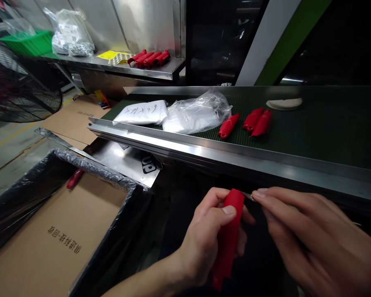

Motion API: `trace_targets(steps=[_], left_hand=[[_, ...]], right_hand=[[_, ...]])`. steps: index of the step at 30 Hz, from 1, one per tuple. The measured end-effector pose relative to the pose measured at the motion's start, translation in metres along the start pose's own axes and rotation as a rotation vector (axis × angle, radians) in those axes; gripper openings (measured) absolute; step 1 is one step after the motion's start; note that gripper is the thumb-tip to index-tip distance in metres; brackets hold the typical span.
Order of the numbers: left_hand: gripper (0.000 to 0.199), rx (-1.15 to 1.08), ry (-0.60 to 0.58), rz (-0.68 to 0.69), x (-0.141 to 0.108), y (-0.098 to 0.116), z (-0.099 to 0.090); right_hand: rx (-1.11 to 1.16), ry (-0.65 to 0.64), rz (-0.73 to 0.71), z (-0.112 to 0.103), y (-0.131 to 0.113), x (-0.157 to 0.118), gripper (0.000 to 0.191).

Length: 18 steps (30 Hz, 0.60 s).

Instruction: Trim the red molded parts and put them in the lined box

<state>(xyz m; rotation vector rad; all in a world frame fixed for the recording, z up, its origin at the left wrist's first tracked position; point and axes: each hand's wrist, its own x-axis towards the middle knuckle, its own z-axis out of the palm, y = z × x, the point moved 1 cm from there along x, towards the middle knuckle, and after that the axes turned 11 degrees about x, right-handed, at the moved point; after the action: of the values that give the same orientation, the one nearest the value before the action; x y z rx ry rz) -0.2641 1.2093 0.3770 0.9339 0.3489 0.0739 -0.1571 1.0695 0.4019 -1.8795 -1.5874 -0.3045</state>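
A dark green conveyor belt (pixel 297 136) with a steel edge crosses the view. Beyond it, a steel shelf (pixel 136 68) holds a row of red moulded grips (pixel 150 58). On the belt lie plastic bags (pixel 196 113) and more red grips (pixel 256 121). Left of the belt sits a cardboard box (pixel 62 235) lined with black plastic. Just below the belt's near edge, the left hand (pixel 204 235) closes firmly around a red moulded part (pixel 230 231), and the right hand (pixel 318 239) pinches a small metal blade (pixel 248 196), its tip just beside the part's top end.
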Motion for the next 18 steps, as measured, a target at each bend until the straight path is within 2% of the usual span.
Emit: trace_targets(steps=[5,11,18], left_hand=[[0.022,0.014,0.019,-0.021,0.002,-0.002,-0.001],[0.031,0.039,0.064,-0.049,0.008,0.001,-0.002],[0.024,0.024,0.062,0.073,0.02,0.01,-0.002]], right_hand=[[-0.036,-0.045,-0.028,-0.001,0.002,-0.002,0.041],[-0.019,-0.077,-0.088,0.002,-0.004,-0.004,0.041],[0.032,-0.076,-0.063,0.01,-0.018,-0.012,0.043]])
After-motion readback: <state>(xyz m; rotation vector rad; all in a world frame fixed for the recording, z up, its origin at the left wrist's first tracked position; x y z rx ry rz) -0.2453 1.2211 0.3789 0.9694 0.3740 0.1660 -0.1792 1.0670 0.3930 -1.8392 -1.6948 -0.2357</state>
